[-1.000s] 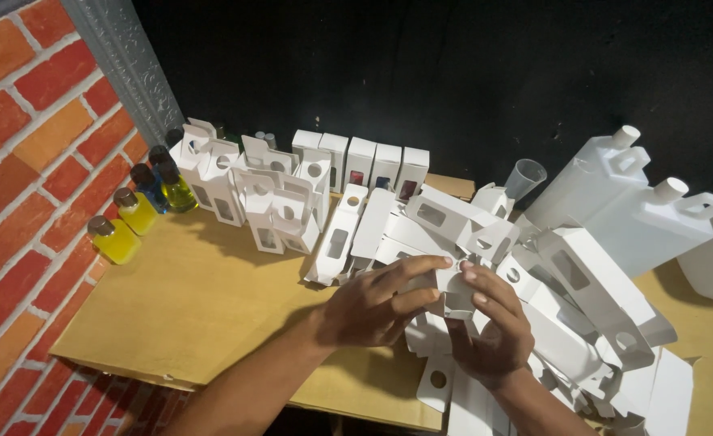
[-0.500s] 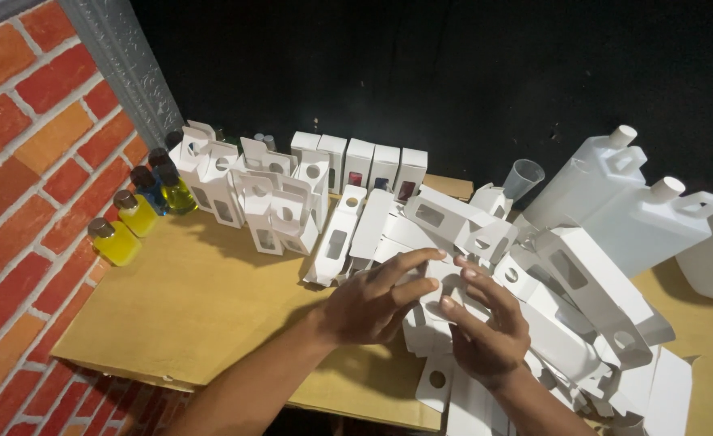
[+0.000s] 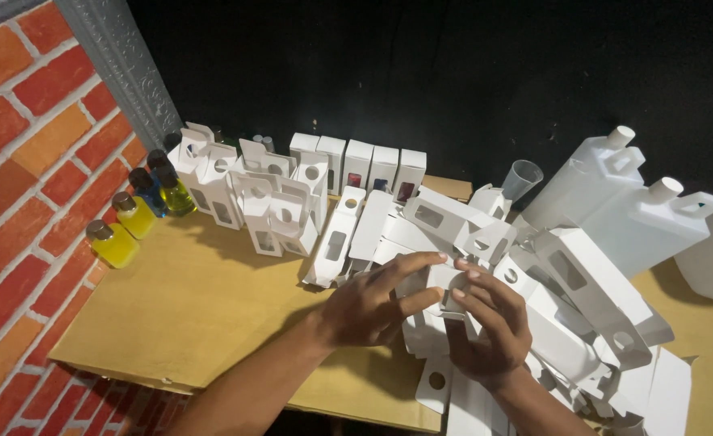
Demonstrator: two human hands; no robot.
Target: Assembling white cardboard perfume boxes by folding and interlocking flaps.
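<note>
Both hands are on the same little white carton (image 3: 445, 284), a flat die-cut box blank with a window cutout, held just above the pile near the front edge of the surface (image 3: 195, 315). The left hand (image 3: 373, 303) comes in from the lower left with its fingers (image 3: 413, 262) stretched over the top of the carton and the thumb underneath, so it's pinching the piece. The right hand (image 3: 490, 327) comes up from below with its fingers (image 3: 473, 278) curled around the carton's right side, gripping it too. Neither hand is loose; both are clamped on that one piece.

The carton sits right on top of a messy heap of flat white carton blanks (image 3: 582, 307) that spreads out to the right and toward the front edge. Behind the hands there's a row of already folded white window boxes (image 3: 268, 194) standing upright, with a few more boxes (image 3: 373, 165) lined up against the black wall.

Over on the left, next to the brick wall (image 3: 25, 161), are small bottles with yellow liquid (image 3: 114, 242) and a blue one (image 3: 145, 190), well apart from the hands. On the far right stand two big white plastic jugs (image 3: 615, 202), and a small clear plastic cup (image 3: 522, 178) sits just beside them. The surface itself looks like brown cardboard.
</note>
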